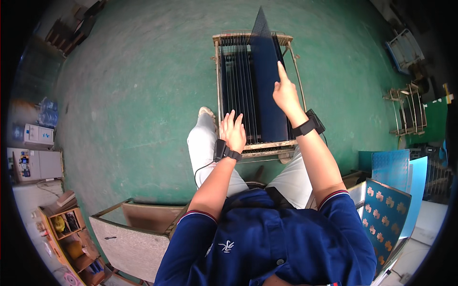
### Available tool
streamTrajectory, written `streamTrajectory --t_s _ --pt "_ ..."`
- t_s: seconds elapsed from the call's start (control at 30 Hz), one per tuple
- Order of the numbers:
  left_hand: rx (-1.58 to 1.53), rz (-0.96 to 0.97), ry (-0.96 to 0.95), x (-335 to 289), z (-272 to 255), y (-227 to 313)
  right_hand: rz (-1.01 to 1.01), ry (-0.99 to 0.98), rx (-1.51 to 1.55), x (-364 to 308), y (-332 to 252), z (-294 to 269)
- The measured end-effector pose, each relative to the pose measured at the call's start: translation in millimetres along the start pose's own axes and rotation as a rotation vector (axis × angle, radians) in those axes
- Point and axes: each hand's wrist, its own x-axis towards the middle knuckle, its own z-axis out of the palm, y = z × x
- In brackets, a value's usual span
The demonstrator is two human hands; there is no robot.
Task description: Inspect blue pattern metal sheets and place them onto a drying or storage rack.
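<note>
Between my knees stands a metal slotted rack with several thin dark panels upright in it. One dark blue panel stands out above the others, its far corner rising past the rack's far end. My right hand is closed at this panel's right edge, with the index finger stretched forward along it and the thumb on the near side; the other fingers are mostly hidden. My left hand is over the rack's near left corner, fingers spread, holding nothing. A black strap with a small device circles each wrist.
A grey box-like cart stands at the near left. Blue sheets and a patterned panel lean at the near right. Another rack stands far right on the green floor. Shelves line the left.
</note>
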Motion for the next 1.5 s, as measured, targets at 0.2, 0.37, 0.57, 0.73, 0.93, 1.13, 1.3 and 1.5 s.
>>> streamTrajectory --t_s 0.2,0.37,0.57,0.73,0.93,1.13,1.3,1.5 --pt "0.03 -0.016 -0.021 -1.1 -4.8 -1.0 0.178 -0.25 -0.162 -13.1 8.3 51.2" --pt "0.022 -0.017 -0.042 -2.4 0.7 -0.4 -0.126 -0.04 -0.311 -60.5 44.0 94.6" --pt "0.021 -0.039 -0.001 -1.5 -0.9 1.6 -0.216 -0.031 -0.385 -79.1 55.9 106.1" --pt "0.013 -0.037 0.021 -0.5 1.1 3.0 -0.17 -0.038 -0.605 -67.2 45.4 112.9" --pt "0.003 -0.035 0.02 0.4 3.0 1.2 -0.088 -0.17 -0.399 -63.6 39.7 101.8" --pt "-0.02 -0.016 0.025 -1.7 3.9 1.1 -0.313 -0.041 -0.2 -39.6 1.6 13.1" --pt "-0.21 -0.151 0.013 -5.6 -9.4 -8.1 -0.103 -0.195 0.338 -47.9 -10.5 -136.7" --pt "-1.028 -0.397 -0.219 19.2 -54.6 35.1 0.165 -0.102 0.961 -115.7 43.2 -194.3"
